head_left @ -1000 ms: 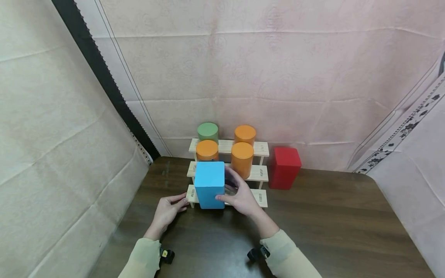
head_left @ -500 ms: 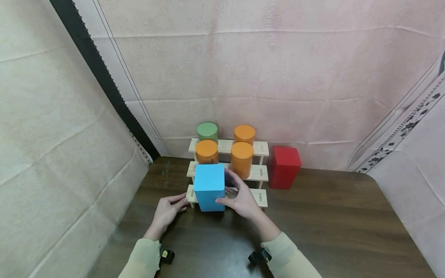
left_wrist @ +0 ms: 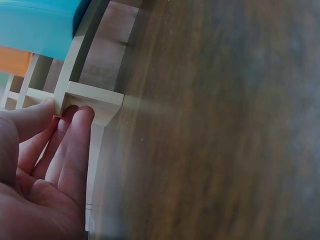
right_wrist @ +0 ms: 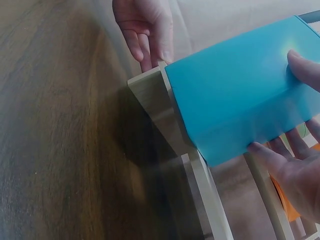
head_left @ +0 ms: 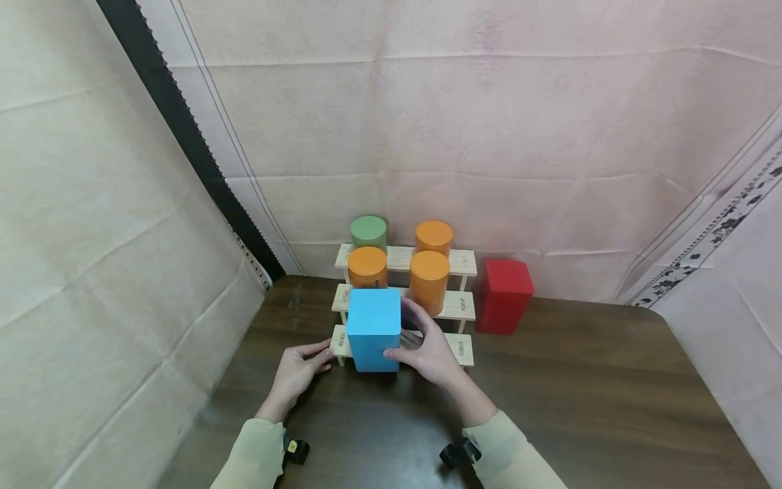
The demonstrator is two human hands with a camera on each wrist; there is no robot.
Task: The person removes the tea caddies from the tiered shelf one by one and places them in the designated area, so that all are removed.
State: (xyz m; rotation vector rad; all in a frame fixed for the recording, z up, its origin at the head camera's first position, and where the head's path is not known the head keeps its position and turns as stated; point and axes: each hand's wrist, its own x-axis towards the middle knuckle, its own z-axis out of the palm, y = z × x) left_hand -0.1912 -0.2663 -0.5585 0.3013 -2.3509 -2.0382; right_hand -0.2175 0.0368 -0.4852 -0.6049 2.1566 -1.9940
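A blue rectangular box stands on the lowest step of a three-tiered light wooden stand. My right hand holds the box at its right side, with the thumb on the front and the fingers reaching behind. In the right wrist view, the box has its lower end against the step. My left hand pinches the left end of that step. The left wrist view has its thumb on top and the fingers underneath the board.
Two orange cylinders are on the middle step. A green cylinder and another orange cylinder occupy the top step. Right of the stand is a red box on the dark wooden table. Pale cloth hangs behind.
The blue box has shifted slightly toward me with my right hand on it, mostly in the first half second. My left hand keeps its hold on the step. The head view has turned slightly.
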